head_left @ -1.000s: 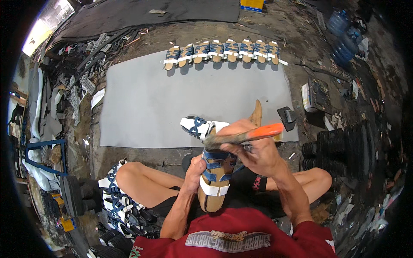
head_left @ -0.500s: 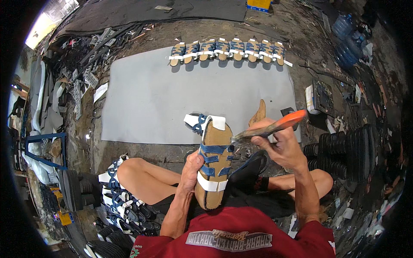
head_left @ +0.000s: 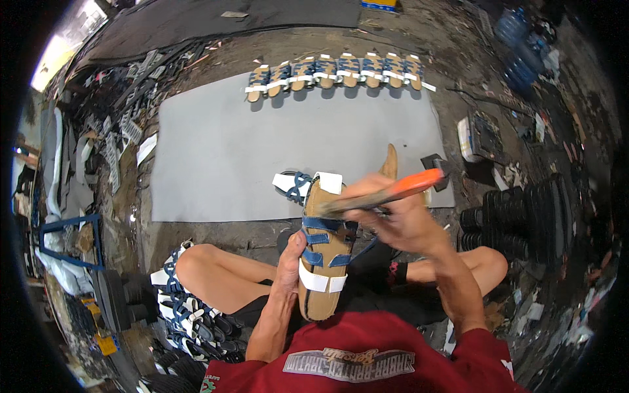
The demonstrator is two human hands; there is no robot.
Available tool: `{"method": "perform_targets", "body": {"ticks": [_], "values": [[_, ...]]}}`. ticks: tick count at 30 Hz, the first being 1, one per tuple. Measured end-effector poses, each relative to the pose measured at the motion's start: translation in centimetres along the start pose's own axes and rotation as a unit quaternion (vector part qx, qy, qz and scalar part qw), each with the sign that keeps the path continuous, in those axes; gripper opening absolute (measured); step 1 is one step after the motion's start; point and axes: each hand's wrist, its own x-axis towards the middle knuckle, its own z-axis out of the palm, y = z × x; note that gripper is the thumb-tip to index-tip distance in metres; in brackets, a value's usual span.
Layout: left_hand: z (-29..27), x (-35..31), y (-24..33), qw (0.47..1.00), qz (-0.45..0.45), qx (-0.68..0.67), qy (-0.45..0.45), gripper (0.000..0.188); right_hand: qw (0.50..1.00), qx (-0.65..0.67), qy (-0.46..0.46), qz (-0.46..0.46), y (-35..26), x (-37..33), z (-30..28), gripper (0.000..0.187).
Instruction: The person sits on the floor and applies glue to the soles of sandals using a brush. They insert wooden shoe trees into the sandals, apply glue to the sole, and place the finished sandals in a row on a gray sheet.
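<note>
My left hand grips the left edge of a tan sandal upper, its thumb on the near side. Blue strap ends and white bands lie across the tan face, which is tilted up toward me. In my right hand is a brush-like tool with an orange handle. Its grey-brown front reaches over the upper part of the sandal, just above a blue strap; motion smears the tip, so contact is unclear. Behind the held piece, another white-and-blue strapped sandal lies on the mat's near edge.
A grey mat lies ahead, with a row of sandals along its far edge. On its right are a curved brown piece and a dark block. Stacked black soles stand right; more strapped sandals pile up left.
My right hand has swept left with the orange-handled tool, from the sandal's right edge to over its face. My left hand keeps its hold. The whole view has shifted slightly.
</note>
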Motion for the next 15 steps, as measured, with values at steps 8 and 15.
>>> {"method": "perform_targets", "body": {"ticks": [8,15], "values": [[-2.5,0.0,1.3,0.989,-0.011,-0.141,-0.052,0.096,0.994,-0.042,-0.048,0.088,2.5,-1.8,-2.2,0.018],[2.1,0.3,0.9,0.991,0.027,-0.003,0.131,0.082,0.999,-0.008,0.028,-0.036,-0.5,0.9,1.3,0.024]]}}
